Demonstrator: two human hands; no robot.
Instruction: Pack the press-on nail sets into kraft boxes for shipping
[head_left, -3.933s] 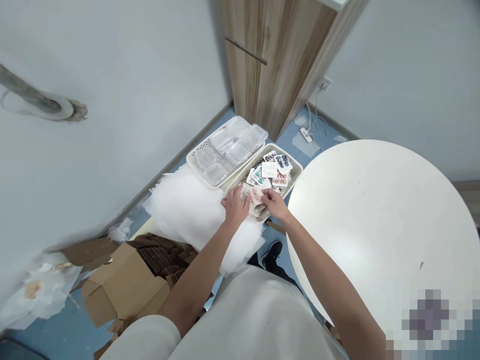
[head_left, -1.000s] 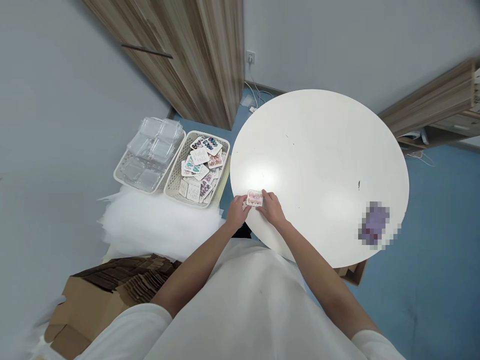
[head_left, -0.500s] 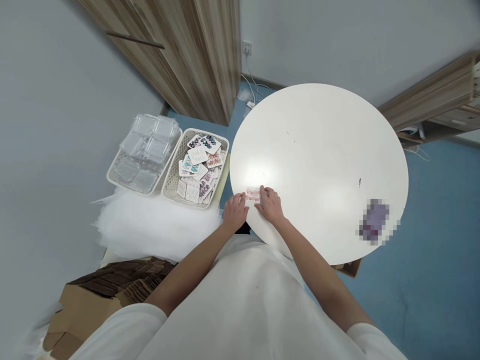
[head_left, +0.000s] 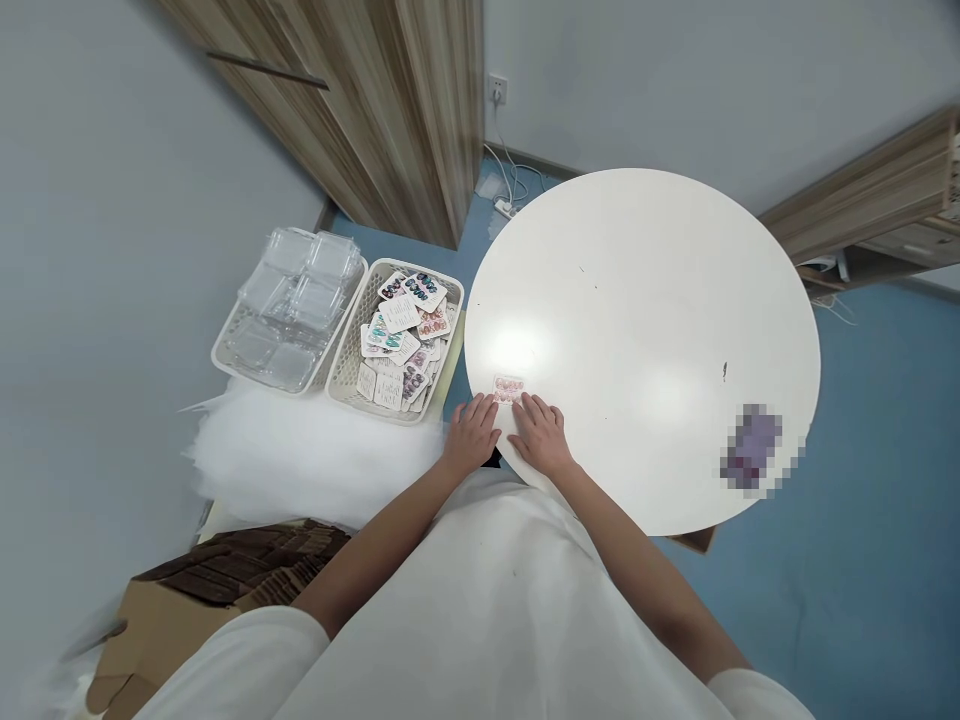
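Note:
A small card of pink press-on nails (head_left: 508, 389) lies flat on the round white table (head_left: 637, 290), close to its near left edge. My left hand (head_left: 471, 433) rests at the table's edge, fingers stretched toward the card's lower left corner. On the other side, my right hand (head_left: 540, 433) lies palm down with its fingers apart, the fingertips at the card's lower right edge. Neither hand is wrapped round the card. Whether the fingertips touch it, I cannot tell.
Left of the table, a white basket (head_left: 341, 372) holds several nail cards. Beside it, another basket (head_left: 225, 365) carries clear plastic cases (head_left: 300, 290). White sheeting (head_left: 315, 450) and a cardboard box (head_left: 161, 630) are nearer me. A pixelated purple object (head_left: 752, 445) lies at the table's right.
Both hands have drawn back slightly toward me from the card's sides, and their fingers have loosened from its edges. The card stays on the table; the view has shifted a little.

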